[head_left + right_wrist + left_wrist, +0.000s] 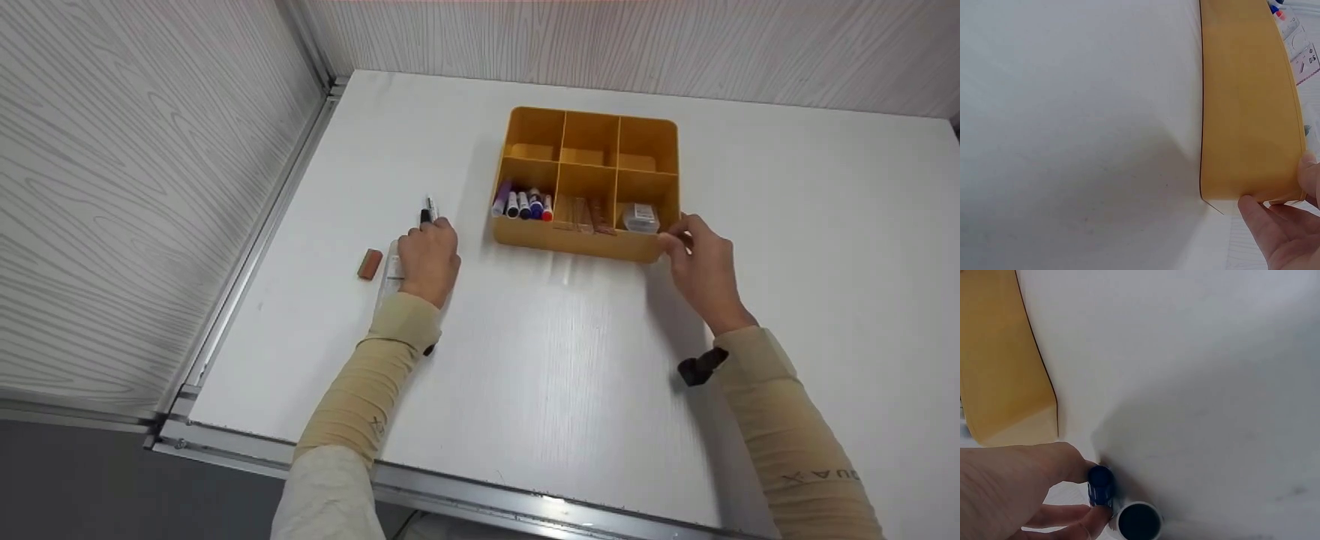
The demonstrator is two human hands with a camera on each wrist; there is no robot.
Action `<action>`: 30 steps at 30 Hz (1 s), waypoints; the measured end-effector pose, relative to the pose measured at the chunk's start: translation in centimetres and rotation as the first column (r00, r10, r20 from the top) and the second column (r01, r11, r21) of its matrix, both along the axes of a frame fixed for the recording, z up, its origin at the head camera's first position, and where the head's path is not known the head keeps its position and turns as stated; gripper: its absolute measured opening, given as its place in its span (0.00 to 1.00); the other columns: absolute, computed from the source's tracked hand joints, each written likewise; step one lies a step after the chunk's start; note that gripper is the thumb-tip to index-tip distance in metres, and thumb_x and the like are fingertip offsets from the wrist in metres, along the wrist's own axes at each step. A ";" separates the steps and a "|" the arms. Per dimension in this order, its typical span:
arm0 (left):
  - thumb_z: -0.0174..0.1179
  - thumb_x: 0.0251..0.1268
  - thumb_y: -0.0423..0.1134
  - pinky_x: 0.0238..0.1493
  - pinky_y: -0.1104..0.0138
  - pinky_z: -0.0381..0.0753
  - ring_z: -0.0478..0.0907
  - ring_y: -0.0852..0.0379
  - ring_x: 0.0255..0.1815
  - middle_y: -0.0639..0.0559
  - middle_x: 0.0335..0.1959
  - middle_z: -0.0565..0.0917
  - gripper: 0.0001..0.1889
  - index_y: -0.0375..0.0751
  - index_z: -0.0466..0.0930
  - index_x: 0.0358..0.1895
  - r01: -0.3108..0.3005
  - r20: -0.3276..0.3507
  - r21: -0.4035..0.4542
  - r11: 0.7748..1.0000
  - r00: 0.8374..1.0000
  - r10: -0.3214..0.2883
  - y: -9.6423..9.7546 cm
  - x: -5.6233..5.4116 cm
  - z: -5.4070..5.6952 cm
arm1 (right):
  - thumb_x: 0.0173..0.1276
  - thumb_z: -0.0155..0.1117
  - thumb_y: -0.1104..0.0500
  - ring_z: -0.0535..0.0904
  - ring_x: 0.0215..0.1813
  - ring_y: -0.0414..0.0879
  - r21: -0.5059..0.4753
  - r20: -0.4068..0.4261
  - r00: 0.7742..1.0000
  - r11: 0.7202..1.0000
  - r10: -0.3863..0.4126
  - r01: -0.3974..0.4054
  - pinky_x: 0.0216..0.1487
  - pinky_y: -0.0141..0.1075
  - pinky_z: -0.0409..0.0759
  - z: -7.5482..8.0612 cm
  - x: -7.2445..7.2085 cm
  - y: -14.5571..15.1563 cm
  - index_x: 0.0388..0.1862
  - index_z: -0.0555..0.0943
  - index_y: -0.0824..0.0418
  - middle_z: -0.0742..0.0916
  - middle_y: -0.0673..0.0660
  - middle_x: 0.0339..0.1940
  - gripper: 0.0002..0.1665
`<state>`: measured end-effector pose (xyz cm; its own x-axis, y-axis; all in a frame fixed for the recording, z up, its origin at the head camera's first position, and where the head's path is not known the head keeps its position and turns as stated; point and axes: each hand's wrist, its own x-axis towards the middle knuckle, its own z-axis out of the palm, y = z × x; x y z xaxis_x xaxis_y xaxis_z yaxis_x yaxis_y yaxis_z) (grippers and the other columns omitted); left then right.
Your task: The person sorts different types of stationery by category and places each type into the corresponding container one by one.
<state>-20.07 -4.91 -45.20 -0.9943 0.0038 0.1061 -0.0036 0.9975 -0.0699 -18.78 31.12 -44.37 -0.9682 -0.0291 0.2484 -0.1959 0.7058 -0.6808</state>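
My left hand (429, 259) is over slim pens lying on the table left of the organizer. In the left wrist view, its thumb and finger pinch a blue-ended pen (1100, 485), and a dark-ended marker (1139, 521) lies right beside it. With the thumb at the rim and fingers against the outer side, my right hand (703, 268) grips the near right corner of the yellow compartment organizer (570, 241). Several capped markers (524, 206), clear rulers (581, 214) and a small clear box (641, 217) sit in its front compartments.
An orange-brown block (370, 264) lies left of my left hand. A clear flat case (390, 281) is partly hidden under that hand. Wood-grain panels (600, 45) stand behind and to the left of the white table (540, 390), and a metal rail (517, 502) runs along its front.
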 end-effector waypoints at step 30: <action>0.51 0.70 0.34 0.35 0.51 0.84 0.83 0.42 0.36 0.37 0.35 0.82 0.10 0.29 0.79 0.40 -0.026 -0.031 0.332 0.943 0.999 0.038 -1.8 -0.4 3.9 | 0.72 0.60 0.55 0.84 0.56 0.61 -0.001 -0.056 0.998 1.000 0.014 -0.014 0.58 0.51 0.81 -0.3 -0.1 0.1 0.42 0.75 0.69 0.87 0.67 0.44 0.16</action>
